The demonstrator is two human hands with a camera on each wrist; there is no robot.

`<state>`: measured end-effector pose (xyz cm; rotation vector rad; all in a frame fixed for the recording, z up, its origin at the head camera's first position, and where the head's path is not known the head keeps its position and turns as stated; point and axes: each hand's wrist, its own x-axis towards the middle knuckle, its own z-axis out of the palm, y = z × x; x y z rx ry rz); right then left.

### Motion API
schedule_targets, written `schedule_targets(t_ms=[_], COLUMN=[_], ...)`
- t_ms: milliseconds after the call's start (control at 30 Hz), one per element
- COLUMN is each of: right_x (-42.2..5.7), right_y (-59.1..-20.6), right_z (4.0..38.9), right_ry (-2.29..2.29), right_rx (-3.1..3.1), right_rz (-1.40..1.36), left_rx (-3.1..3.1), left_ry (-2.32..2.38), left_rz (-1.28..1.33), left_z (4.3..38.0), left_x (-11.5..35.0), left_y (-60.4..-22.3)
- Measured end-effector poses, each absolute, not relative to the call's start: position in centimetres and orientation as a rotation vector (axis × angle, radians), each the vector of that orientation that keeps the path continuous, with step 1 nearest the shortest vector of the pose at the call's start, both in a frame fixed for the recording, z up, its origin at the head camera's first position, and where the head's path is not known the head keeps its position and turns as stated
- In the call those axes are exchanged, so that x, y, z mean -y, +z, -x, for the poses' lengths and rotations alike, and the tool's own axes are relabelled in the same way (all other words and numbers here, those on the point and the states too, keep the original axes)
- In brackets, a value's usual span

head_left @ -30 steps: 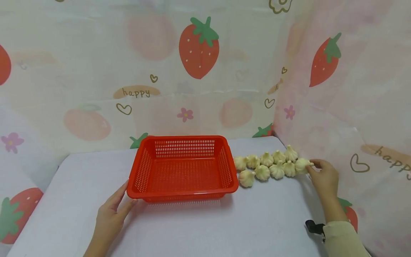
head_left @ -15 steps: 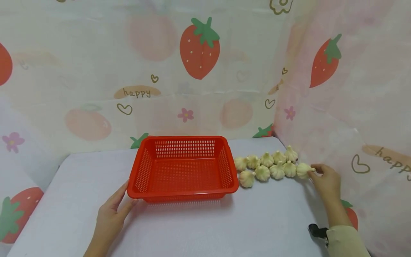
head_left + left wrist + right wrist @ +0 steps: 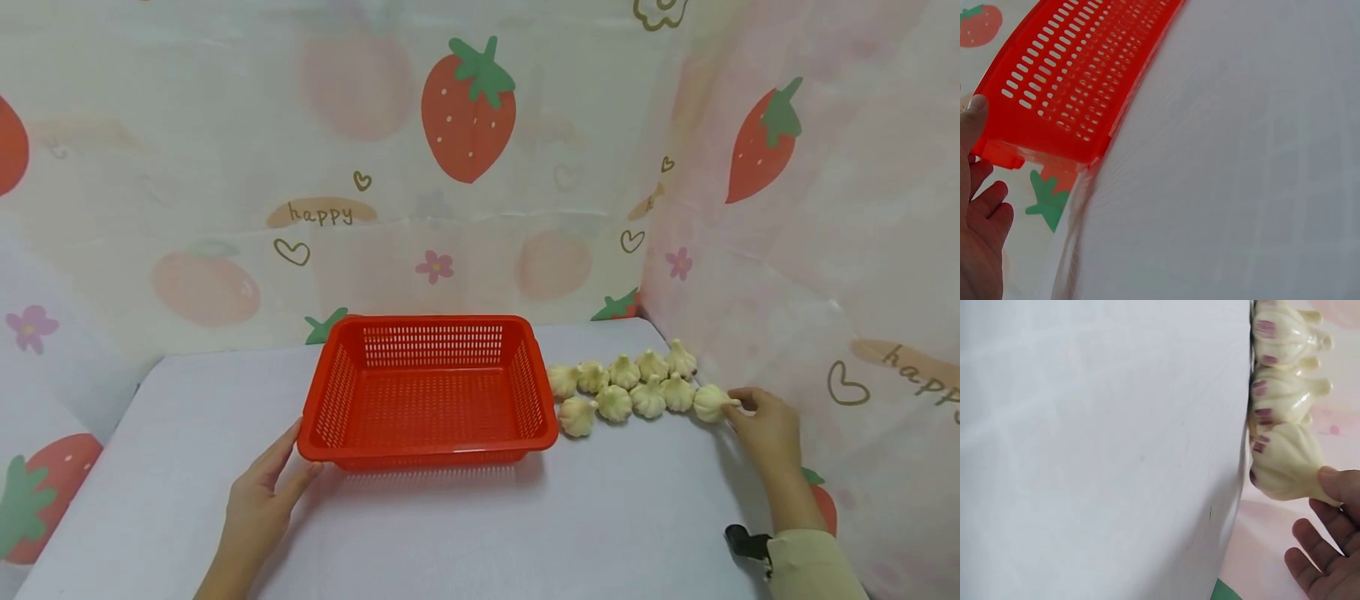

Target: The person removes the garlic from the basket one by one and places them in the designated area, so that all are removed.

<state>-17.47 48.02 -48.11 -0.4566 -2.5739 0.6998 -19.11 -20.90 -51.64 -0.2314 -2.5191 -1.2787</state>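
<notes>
In the head view, my left hand (image 3: 258, 500) grips the near left corner of a red plastic basket (image 3: 427, 454) with slotted walls, nothing inside it. The left wrist view has the thumb on the basket's rim (image 3: 994, 65) and the other fingers curled beneath. Off to the right, thumb and index finger of my right hand (image 3: 768, 429) pinch the stem of a pale garlic bulb (image 3: 709, 403). That garlic bulb (image 3: 1286, 464) leans with its neck toward the hand in the right wrist view, purple marks at its base. The remaining right fingers are spread loosely.
Several more garlic bulbs (image 3: 648, 400) lie in two rows between the basket and the held one. A white cloth (image 3: 465, 533) covers the table. Strawberry-print sheets (image 3: 480, 233) hang behind and at the right. A black strap piece (image 3: 746, 543) sticks out at the right wrist.
My right hand has shifted slightly toward me and to the right, bringing the pinched garlic bulb to the near row's end. The left hand and basket have stayed put.
</notes>
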Motion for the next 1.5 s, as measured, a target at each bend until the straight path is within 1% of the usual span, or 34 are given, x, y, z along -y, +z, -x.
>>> schedule_targets(t_ms=[400, 833, 1500], right_x=[-48.7, -49.0, -48.3], right_y=[-48.2, -48.6, -47.0], right_z=[16.9, 16.8, 16.7], right_ry=[0.699, 0.662, 0.719], right_rx=[2.657, 2.647, 2.627], right_rz=[0.486, 0.356, 0.451], left_rx=[2.523, 2.508, 2.519], left_ry=[-1.271, -1.284, -1.225], left_rz=[0.223, 0.229, 0.234], left_z=[19.2, 18.9, 18.9], left_x=[20.8, 20.8, 20.9], left_y=[-51.8, -51.6, -50.9])
